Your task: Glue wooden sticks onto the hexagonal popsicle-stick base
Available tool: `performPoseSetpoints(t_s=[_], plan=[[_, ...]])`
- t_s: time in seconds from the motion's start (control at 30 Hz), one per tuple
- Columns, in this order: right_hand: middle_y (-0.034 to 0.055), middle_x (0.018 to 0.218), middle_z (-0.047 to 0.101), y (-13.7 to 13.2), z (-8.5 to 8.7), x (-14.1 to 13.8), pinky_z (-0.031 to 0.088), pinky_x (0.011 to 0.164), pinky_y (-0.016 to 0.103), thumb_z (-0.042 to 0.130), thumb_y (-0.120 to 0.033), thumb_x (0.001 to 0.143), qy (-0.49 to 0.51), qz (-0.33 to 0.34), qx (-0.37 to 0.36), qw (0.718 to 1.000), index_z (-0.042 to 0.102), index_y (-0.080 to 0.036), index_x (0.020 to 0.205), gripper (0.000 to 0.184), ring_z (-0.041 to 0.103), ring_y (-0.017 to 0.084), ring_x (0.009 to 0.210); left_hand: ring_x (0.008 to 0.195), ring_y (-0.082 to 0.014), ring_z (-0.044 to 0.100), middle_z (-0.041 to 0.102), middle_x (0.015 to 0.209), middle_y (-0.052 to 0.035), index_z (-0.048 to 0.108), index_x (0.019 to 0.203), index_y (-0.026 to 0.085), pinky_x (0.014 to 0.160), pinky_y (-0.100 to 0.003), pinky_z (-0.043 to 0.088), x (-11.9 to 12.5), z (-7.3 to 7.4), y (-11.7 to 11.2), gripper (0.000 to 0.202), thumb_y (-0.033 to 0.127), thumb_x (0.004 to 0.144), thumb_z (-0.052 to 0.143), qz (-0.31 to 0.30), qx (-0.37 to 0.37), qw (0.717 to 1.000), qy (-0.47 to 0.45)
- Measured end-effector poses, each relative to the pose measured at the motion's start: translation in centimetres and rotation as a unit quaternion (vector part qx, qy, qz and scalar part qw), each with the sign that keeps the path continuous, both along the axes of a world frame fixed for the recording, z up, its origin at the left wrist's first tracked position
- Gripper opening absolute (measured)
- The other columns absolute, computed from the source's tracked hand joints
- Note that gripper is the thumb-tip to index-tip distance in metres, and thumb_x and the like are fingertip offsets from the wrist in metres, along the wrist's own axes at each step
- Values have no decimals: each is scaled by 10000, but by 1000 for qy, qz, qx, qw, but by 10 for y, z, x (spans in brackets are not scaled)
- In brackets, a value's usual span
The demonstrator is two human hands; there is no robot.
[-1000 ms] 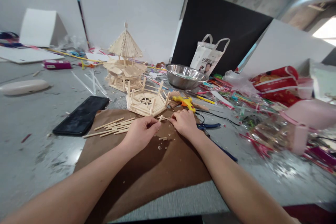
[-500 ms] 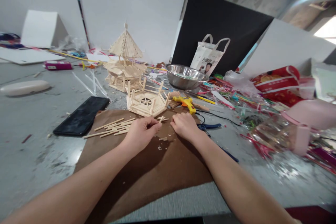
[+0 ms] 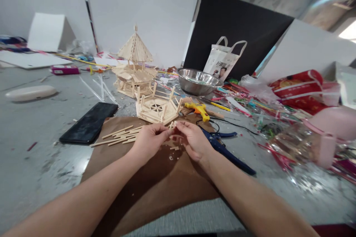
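Observation:
My left hand [image 3: 151, 140] is closed in a pinch on a short wooden stick [image 3: 171, 125], held tilted over a brown mat [image 3: 155, 192]. My right hand [image 3: 194, 140] meets it there, thumb and forefinger pinched on a small pale wooden stick piece right beside the first; whether the two pieces touch I cannot tell. Just behind the hands stands a hexagonal wooden stick frame [image 3: 157, 108] with upright posts. Longer loose sticks [image 3: 122, 136] lie left of my left hand. Below the fingertips are a few short offcuts [image 3: 174, 148].
A yellow glue gun [image 3: 198, 110] and blue-handled cutters [image 3: 228, 150] lie right of the mat, a black phone [image 3: 89, 123] left. Behind stand a stick pavilion [image 3: 135, 66] and a steel bowl [image 3: 198, 85]. Plastic scraps and a pink jug [image 3: 328, 129] crowd the right.
My right hand has moved left from the mat to my left hand's fingertips and now pinches a small piece there. The blue-handled cutters show more. The view has shifted slightly.

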State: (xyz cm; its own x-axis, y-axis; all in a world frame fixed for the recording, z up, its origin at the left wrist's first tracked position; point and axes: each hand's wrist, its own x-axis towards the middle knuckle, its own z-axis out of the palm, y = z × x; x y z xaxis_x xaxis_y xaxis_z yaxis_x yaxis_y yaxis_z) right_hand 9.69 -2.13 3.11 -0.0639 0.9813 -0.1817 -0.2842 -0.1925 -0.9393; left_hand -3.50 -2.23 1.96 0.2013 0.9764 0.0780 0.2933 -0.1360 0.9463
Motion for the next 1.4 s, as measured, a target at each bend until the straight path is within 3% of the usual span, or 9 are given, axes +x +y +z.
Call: performPoseSetpoints(t_s=[0.33,0.8,1.4], plan=[[-53,570,537,-6,-3,-9,442,567,253,644,-280,568,84,-25,-6,996,514,-163,637,188,530,83,549,383,-51,378,529,515,20,598,698,139,372,-169,289,-1,-2,0,373,486,647,472,2,-6,1000,-22],[-37,590,550,-6,-7,-11,448,549,244,619,-273,614,89,-24,19,996,518,-154,657,162,534,86,555,372,-46,376,526,512,25,587,671,132,362,-166,284,1,1,-1,336,452,646,488,2,-18,999,-34],[-41,561,566,-7,-8,-10,454,537,243,633,-243,601,96,-22,7,995,523,-157,644,147,545,87,539,401,-55,398,534,489,26,592,638,131,430,-175,319,0,2,0,291,397,663,475,0,26,1000,1]])
